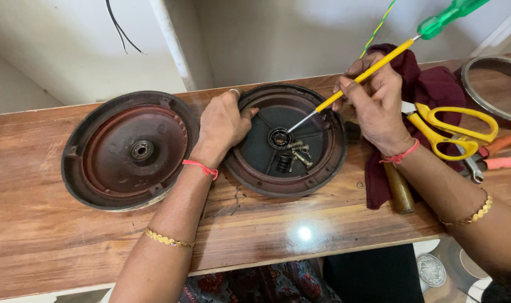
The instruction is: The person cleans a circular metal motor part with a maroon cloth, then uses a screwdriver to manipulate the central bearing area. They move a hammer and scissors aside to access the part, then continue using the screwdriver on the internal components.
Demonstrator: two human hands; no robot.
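Right hand [376, 104] grips a screwdriver [367, 73] slanting down-left, its tip at the bearing [279, 138]; left hand [224, 123] grasps the cover's [322, 168] rim.

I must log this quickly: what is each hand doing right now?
Left hand: closed on the rim of the round metal cover.
Right hand: closed on the yellow screwdriver, tip at the cover's centre bearing.
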